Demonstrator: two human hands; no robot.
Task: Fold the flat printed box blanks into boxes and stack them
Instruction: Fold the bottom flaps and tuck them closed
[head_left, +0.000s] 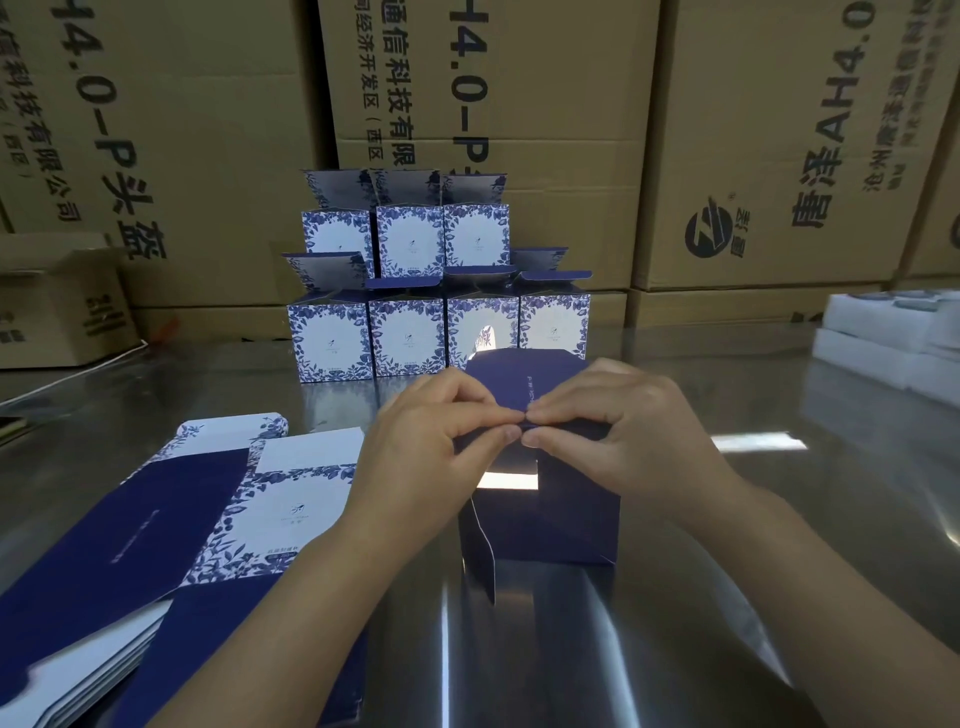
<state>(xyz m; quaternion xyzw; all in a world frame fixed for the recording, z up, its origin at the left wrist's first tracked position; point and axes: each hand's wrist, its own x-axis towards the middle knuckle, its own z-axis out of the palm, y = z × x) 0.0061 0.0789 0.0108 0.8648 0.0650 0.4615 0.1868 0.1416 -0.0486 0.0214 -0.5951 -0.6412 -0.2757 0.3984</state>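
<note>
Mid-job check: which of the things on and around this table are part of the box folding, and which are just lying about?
Job: half-folded box, pinched by left hand and right hand; pile of flat blanks; stack of folded boxes.
Lying about: brown shipping cartons; white packs at the right edge.

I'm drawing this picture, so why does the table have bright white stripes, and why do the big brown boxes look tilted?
Head view: the shiny metal table mirrors light as white glare streaks; head view, edges: the wide-angle lens bends and tilts the brown cartons; head view, right: the white packs look smeared, the dark blue box looks sharp.
</note>
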